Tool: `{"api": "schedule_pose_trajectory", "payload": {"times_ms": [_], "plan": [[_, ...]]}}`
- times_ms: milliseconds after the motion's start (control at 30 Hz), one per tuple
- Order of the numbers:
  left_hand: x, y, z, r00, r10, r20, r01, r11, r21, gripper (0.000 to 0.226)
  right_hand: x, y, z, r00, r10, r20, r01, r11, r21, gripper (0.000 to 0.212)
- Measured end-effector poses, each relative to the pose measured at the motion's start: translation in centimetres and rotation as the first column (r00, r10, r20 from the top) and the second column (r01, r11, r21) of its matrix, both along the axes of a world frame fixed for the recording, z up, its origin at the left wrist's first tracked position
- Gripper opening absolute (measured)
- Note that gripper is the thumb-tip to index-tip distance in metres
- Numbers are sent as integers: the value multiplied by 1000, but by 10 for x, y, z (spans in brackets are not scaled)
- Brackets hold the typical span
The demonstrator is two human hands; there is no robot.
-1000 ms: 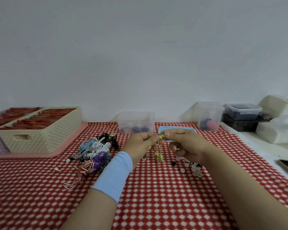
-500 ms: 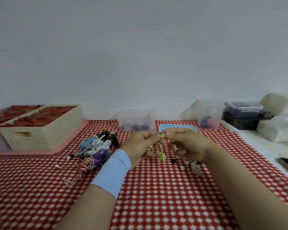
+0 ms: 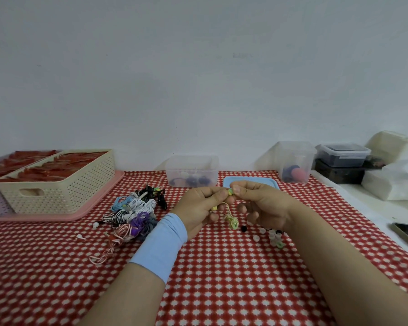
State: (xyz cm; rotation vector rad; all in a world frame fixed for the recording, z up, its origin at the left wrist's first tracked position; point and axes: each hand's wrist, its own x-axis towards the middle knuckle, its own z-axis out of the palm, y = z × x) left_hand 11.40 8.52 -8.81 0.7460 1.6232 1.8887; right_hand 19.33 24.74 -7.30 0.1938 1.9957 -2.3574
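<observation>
Earphone bundles (image 3: 132, 214) lie beside left hand (image 3: 198, 208), which with right hand (image 3: 266, 205) pinches seemingly a yellow earbud (image 3: 230, 191) above eartips (image 3: 275, 238).

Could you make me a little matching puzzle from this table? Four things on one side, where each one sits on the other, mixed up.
Things:
1 yellow-green earbud
2 cream basket
3 blue lid
4 bundle of coloured cords

Places:
a on the pink tray
b pinched between left hand and right hand
c on the cloth, left of the left hand
d flat behind the hands

Pairs: 1-b, 2-a, 3-d, 4-c
</observation>
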Motion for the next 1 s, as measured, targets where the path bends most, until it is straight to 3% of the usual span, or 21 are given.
{"api": "schedule_pose_trajectory", "payload": {"times_ms": [133,233,333,600,867,1000], "plan": [[0,0,-1,1000,15,-5,-15,1000,-14,14,-2,0,-3,999,21,46,-22,1000,13,12],[-1,2,-1,998,59,38,-58,997,-41,16,-1,0,-1,998,-69,-15,70,995,76,12],[-3,1,-2,993,90,81,-84,994,-68,18,1,-1,0,981,-152,-124,175,963,205,15],[-4,-3,0,985,96,146,-76,988,-136,18,8,-2,7,960,-83,-266,218,817,534,11],[-2,-2,4,971,113,212,-78,983,-167,20,5,-3,6,923,-87,-375,315,728,609,9],[-2,-1,3,970,101,220,-67,986,-155,19,5,-3,6,924,-68,-376,304,728,615,9]]}}
